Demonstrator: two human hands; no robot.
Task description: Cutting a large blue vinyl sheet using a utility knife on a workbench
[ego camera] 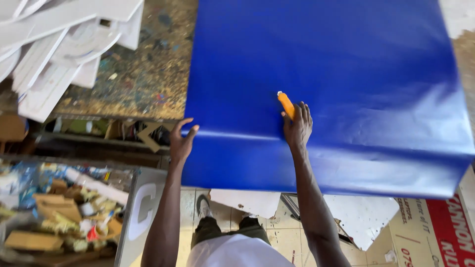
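While the big blue sheet [326, 89] drapes over the paint-flecked counter [143, 74], the left hand [181, 142] pinches its edge; the right hand [297, 126] closes around an orange cutter [286, 105]. Keep the sheet taut, blade steady.

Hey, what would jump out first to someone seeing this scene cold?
A big blue sheet fills the table's right side, its near edge draping over. The right hand presses an orange cutter onto it; the left hand grips its left edge. White cut boards pile at upper left.
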